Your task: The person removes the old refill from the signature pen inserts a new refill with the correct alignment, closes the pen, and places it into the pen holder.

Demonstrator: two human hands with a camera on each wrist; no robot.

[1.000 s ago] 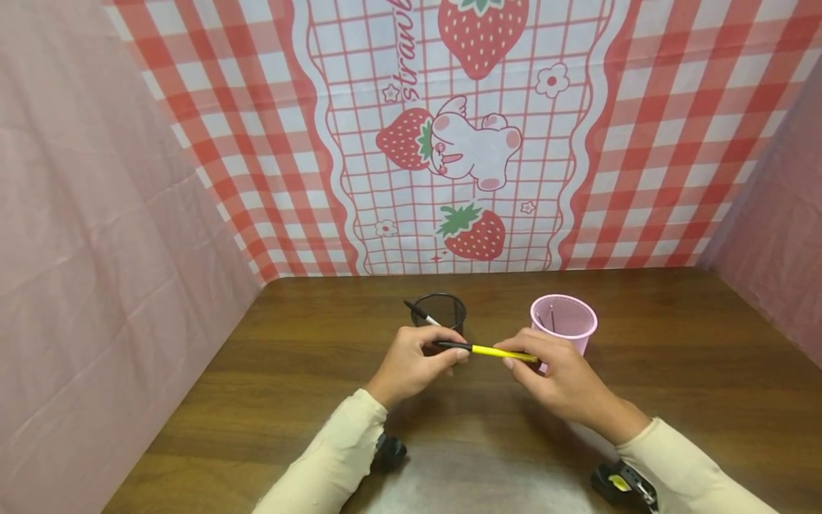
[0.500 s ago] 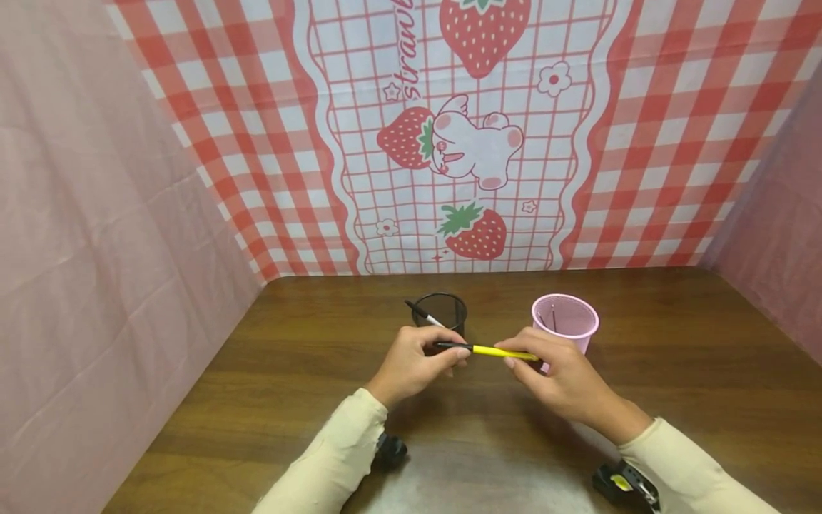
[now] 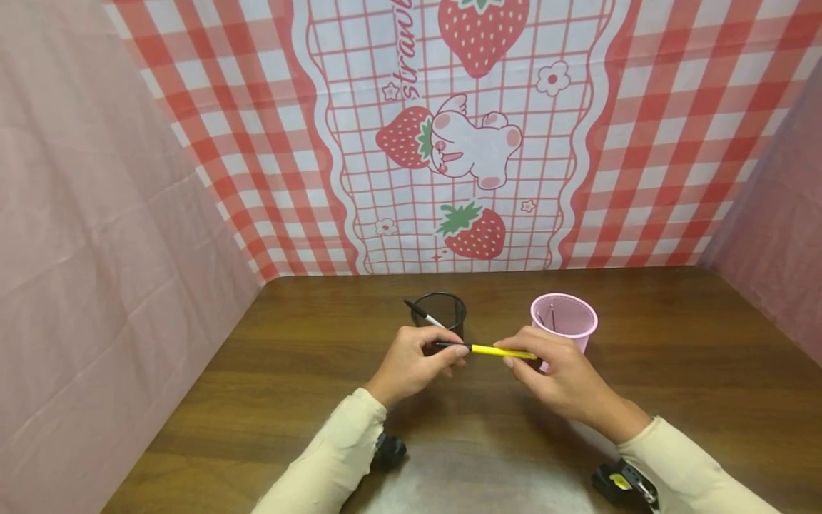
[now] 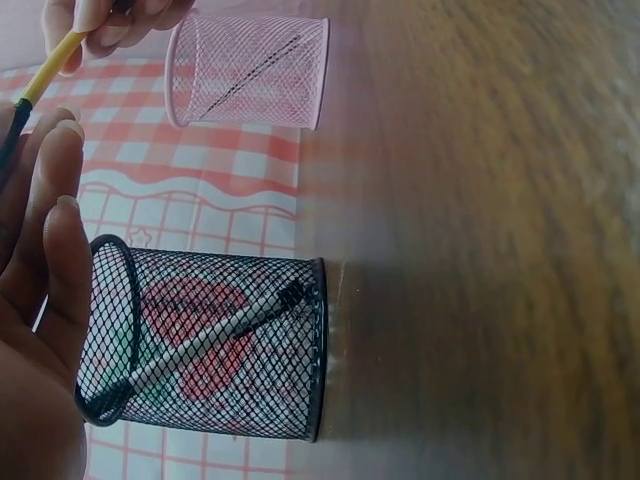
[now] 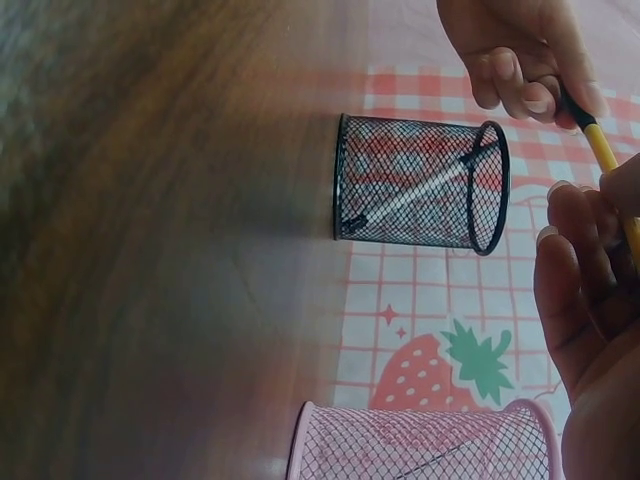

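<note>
A yellow pen (image 3: 491, 350) with a black end is held level between both hands, raised over the table. My left hand (image 3: 414, 364) pinches its black end between thumb and fingers. The yellow end is pinched by my right hand (image 3: 559, 375), whose fingers cover the tip. Just beyond the left hand stands a black mesh pen cup (image 3: 457, 303), holding a white pen with black ends (image 4: 210, 340) that leans on the rim. Behind the right hand is a pink mesh pen cup (image 3: 568, 332); a thin dark stick (image 4: 250, 78) shows through its mesh.
Both cups stand upright on the brown wooden table (image 3: 308, 335), some distance apart. A red-and-white checked strawberry cloth (image 3: 257, 143) hangs along the table's back edge. Pink cloth (image 3: 115, 250) hangs at the left and right sides. A wrist camera (image 3: 389, 451) sits under the left sleeve.
</note>
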